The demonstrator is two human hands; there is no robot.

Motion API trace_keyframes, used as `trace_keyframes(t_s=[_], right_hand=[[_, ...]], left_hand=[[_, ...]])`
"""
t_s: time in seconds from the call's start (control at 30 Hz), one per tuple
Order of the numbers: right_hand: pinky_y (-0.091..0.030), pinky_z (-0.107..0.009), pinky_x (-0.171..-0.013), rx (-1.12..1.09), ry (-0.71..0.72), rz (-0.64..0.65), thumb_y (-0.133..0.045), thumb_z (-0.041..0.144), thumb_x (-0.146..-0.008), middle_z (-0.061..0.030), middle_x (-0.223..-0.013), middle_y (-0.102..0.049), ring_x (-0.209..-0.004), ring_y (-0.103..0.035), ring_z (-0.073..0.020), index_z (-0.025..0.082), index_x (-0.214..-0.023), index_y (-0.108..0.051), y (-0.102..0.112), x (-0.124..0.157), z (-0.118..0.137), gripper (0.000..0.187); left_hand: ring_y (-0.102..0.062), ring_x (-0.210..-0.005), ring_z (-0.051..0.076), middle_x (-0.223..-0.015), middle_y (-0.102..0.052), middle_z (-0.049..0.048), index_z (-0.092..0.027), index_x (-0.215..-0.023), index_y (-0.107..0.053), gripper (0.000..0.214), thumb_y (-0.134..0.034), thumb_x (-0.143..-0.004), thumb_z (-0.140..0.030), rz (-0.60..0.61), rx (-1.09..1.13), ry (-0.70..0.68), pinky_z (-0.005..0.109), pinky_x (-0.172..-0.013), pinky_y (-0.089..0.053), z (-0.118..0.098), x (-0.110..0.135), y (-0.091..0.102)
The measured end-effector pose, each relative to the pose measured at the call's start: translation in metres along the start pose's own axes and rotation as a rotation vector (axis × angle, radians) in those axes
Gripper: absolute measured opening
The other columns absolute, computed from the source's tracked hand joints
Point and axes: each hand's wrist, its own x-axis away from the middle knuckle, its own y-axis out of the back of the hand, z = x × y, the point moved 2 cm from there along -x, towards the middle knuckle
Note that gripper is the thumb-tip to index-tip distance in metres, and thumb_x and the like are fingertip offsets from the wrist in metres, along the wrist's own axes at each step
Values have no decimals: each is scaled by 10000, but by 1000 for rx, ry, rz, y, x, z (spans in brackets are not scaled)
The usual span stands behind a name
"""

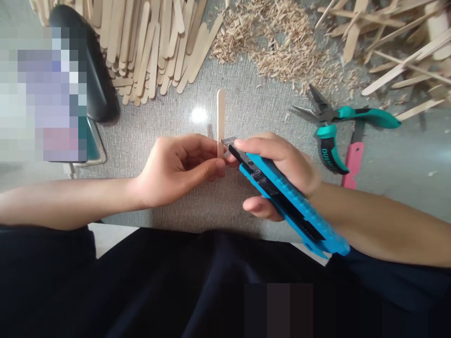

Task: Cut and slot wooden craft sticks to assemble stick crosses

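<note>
My left hand (183,166) pinches the lower end of a wooden craft stick (221,112) between thumb and fingers. The stick points away from me, its rounded tip uppermost in the view. In my right hand (282,157) is a blue utility knife (292,202), held slantwise with its handle toward my right forearm. Its short blade (229,141) meets the right edge of the stick just above my left fingertips. My right index finger lies along the front of the knife near the blade. The stick's bottom end is hidden by my left fingers.
Many craft sticks (141,51) lie piled at the upper left, beside a dark rounded object (102,89). Wood shavings (278,42) cover the back middle. Teal-handled pliers (329,115) and a pink-handled tool (352,162) lie right. More sticks (384,28) are scattered at the upper right.
</note>
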Motion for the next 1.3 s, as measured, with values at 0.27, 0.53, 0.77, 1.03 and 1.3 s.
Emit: trace_keyframes(t_s=[0.27, 0.53, 0.77, 1.03, 1.3], right_hand=[[-757, -501, -800, 65, 158, 51, -702, 647, -1073, -89, -1141, -806, -906, -789, -305, 384, -1693, -585, 11, -16, 2, 684], [-726, -454, -751, -53, 97, -80, -668, 605, -1106, -88, -1112, -814, -879, -780, -283, 382, -1678, -645, 2, -12, 1, 614], [-732, -441, -852, -221, 87, 19, -781, 610, -1054, -55, -1196, -844, -961, -821, -270, 447, -1714, -597, 11, -16, -9, 705], [-766, -400, -826, -495, -41, 23, -802, 489, -1050, -50, -1217, -854, -999, -859, -246, 403, -1638, -695, 11, -15, -15, 604], [-753, -391, -779, -648, -78, 20, -815, 475, -1052, -39, -1096, -869, -876, -840, -225, 360, -1535, -769, 6, -19, -21, 499]], left_hand=[[-836, -729, 115, -874, -871, 13, -203, -959, -748, 248, -872, -1031, -405, -37, -44, -19, 175, -680, -693, 0, -3, 2], [-811, -679, 112, -931, -892, 30, -184, -928, -777, 299, -879, -1024, -448, -19, 16, -2, 187, -616, -694, -6, -6, 3], [-813, -644, 127, -867, -879, 38, -170, -969, -827, 398, -924, -989, -555, -15, 69, 20, 184, -579, -696, -6, -7, 4], [-813, -640, 126, -872, -881, 43, -167, -982, -843, 408, -912, -996, -569, 7, 37, 16, 186, -592, -704, -7, -7, 5], [-818, -654, 128, -865, -874, 47, -166, -968, -816, 487, -892, -990, -647, 27, 19, 7, 189, -603, -711, -9, -9, 5]])
